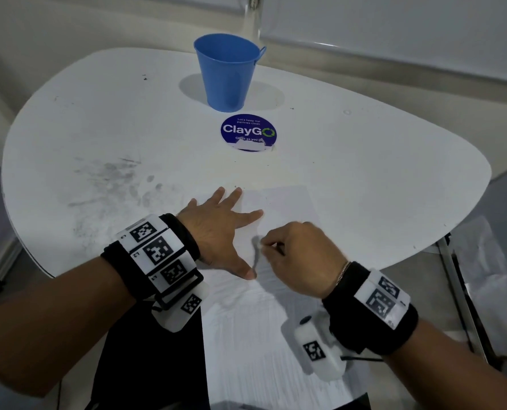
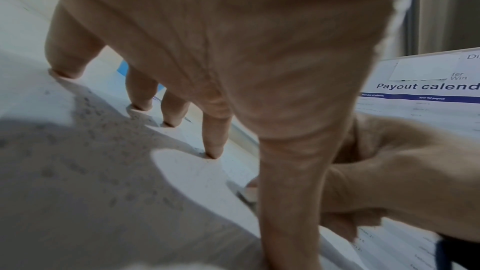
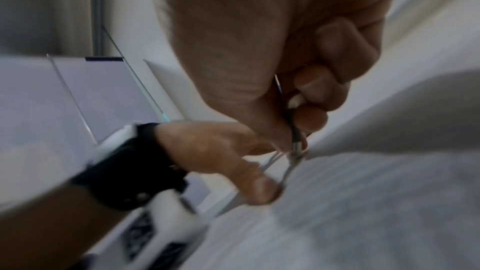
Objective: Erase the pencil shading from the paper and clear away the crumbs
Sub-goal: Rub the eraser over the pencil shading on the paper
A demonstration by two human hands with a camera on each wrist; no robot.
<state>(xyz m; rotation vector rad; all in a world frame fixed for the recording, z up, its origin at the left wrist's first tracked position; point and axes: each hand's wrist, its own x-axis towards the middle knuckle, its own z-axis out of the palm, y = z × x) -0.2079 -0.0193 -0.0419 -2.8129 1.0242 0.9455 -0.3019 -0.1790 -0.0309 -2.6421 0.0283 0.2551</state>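
Observation:
A white paper sheet (image 1: 284,202) lies on the white table (image 1: 379,161) near its front edge. A grey streak of pencil shading (image 1: 255,257) runs down the sheet's left part. My left hand (image 1: 225,229) lies spread and flat, its thumb and fingers pressing on the paper's left edge; the left wrist view shows the fingertips (image 2: 214,151) touching the surface. My right hand (image 1: 293,255) is curled just right of the streak and pinches a slim eraser (image 3: 296,143) whose tip touches the paper. The eraser (image 1: 260,247) is small and blurred.
A blue bucket (image 1: 227,72) stands at the far middle of the table, with a round ClayGo sticker (image 1: 247,131) in front of it. Grey smudges (image 1: 110,179) mark the table's left half. Printed sheets and plastic (image 1: 489,276) lie beyond the right edge.

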